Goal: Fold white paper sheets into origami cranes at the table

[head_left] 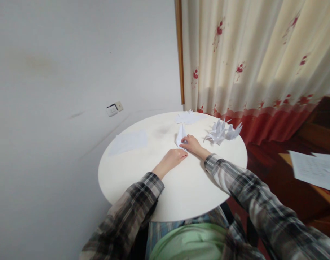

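On the middle of the round white table [143,187], a little toward its far side, lies the paper [181,133], folded into a long narrow point that aims away from the person. The right hand [191,143] rests on its near end, palm down with the fingers bent over the fold. Whether it pinches the paper or only presses on it I cannot tell. The left hand [175,157] lies just near and left of it, palm down, fingers stretched and close together, holding nothing; its fingertips meet the paper's near tip beside the right hand. Both arms wear plaid sleeves.

Left of the hands, well apart, a flat sheet [129,142] lies on the table. To the right, near the table's edge, stands a cluster of spiky white figures [221,131]. At the far edge lies another flat folded piece [189,117].

Behind the table to the right hangs a cream curtain [256,61] with red flowers, and to the left is a grey wall [73,72] with a socket [114,108]. At the far right, printed pages [313,168] lie on a wooden surface.
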The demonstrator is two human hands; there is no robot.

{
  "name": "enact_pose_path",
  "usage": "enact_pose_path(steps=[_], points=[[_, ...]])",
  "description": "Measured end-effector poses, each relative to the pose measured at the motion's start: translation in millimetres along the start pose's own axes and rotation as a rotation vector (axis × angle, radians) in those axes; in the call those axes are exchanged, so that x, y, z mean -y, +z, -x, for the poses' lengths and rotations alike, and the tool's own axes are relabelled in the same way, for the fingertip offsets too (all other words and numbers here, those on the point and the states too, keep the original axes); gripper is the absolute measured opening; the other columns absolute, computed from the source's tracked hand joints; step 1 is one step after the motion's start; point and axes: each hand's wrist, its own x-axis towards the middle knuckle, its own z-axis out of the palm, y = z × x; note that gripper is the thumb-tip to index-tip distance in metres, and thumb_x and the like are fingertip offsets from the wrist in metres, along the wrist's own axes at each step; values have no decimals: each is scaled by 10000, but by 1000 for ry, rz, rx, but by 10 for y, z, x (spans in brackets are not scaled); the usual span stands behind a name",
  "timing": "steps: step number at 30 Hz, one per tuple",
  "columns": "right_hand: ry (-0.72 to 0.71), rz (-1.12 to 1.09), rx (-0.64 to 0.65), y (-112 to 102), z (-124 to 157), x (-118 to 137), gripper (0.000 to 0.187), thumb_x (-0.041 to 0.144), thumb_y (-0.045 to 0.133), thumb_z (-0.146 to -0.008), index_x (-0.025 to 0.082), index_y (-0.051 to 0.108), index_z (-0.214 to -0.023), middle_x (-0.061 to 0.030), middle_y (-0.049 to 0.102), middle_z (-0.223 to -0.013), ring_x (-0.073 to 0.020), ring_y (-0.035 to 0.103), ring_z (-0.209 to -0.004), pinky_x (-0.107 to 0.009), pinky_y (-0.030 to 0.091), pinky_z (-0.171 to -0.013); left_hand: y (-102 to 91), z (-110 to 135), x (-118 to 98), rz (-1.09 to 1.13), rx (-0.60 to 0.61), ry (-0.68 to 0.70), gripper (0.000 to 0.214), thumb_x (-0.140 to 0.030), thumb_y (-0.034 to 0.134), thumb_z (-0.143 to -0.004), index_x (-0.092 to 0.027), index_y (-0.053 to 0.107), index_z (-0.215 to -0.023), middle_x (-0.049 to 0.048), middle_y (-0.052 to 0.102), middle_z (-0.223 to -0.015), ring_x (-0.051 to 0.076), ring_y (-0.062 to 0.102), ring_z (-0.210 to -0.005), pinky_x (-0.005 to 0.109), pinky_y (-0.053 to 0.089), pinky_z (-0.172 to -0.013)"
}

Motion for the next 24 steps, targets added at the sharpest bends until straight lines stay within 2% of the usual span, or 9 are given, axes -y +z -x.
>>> enact_pose_path(steps=[5, 9, 12, 18, 24], points=[[16, 10, 1, -7, 17, 11, 301, 428, 591, -737, 192, 645, -915, -64, 547, -891, -174, 491, -856, -260, 347, -736, 7, 12, 2, 55, -11, -10, 219, -233, 438, -841, -176, 647, -878, 38, 684, -895, 153, 622, -831, 256, 460, -768], [21, 3, -7, -17, 45, 43, 288, 414, 590, -739, 189, 645, -909, -64, 544, -889, -173, 489, -846, -264, 348, -737, 25, 24, 30, 195, -116, -77, 236, -268, 434, -844, -181, 643, -913, 35, 678, -913, 138, 615, -826, 240, 453, -776], [20, -17, -5, -11, 56, 62, 279, 395, 591, -740, 188, 647, -920, -67, 544, -886, -179, 486, -861, -268, 348, -750, 34, 29, 81, 208, -155, -160, 248, -270, 420, -847, -183, 644, -910, 41, 672, -917, 142, 612, -817, 245, 450, -775], [55, -90, 28, 18, 36, 61, 186, 322, 598, -739, 202, 667, -863, -54, 528, -851, -171, 487, -861, -261, 351, -765, 49, 37, 165, 179, -118, -267, 227, -264, 457, -820, -178, 638, -927, 56, 656, -980, 167, 594, -890, 275, 439, -825], [47, -109, 18, 0, 41, 74, 151, 273, 579, -749, 186, 662, -839, -54, 524, -838, -170, 487, -857, -266, 355, -784, 74, 50, 173, 169, -90, -267, 267, -290, 436, -835, -182, 610, -1007, 54, 629, -1058, 165, 568, -960, 284, 423, -874]])
